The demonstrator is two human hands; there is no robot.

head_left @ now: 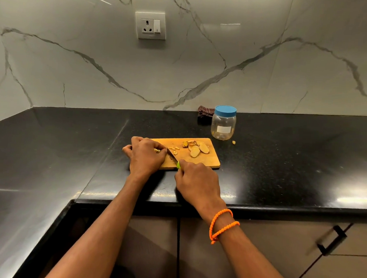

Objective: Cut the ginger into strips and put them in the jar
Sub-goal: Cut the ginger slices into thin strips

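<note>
Cutting board (207, 160) lies flat on the black bench (284, 166), near the front edge. My left hand (145, 155) rests over the board's left end, fingers curled down onto a small piece of ginger (157, 151) that shows only as a yellowish bit under the fingertips; I hold it pinned against the board. My right hand (197, 182) is closed around the green handle of the knife (174, 156); only a sliver of the handle shows above my knuckles. The blade runs up and left from that hand, and its tip end meets the pinned ginger just beside my left fingertips.

A few cut strips (174, 148) lie on the board just right of the blade. Farther right, toward the board's back corner, sits a loose heap of ginger slices (196, 149), flat ovals overlapping one another.

The jar (223, 125) stands upright on the bench behind the board's right end, apart from it. It is clear plastic with a blue lid (225, 110) on top and a pale label on the front. One small ginger scrap (234, 142) lies on the bench just right of the jar's base. A dark folded cloth (204, 114) sits behind the jar on its left, against the marble wall.
</note>
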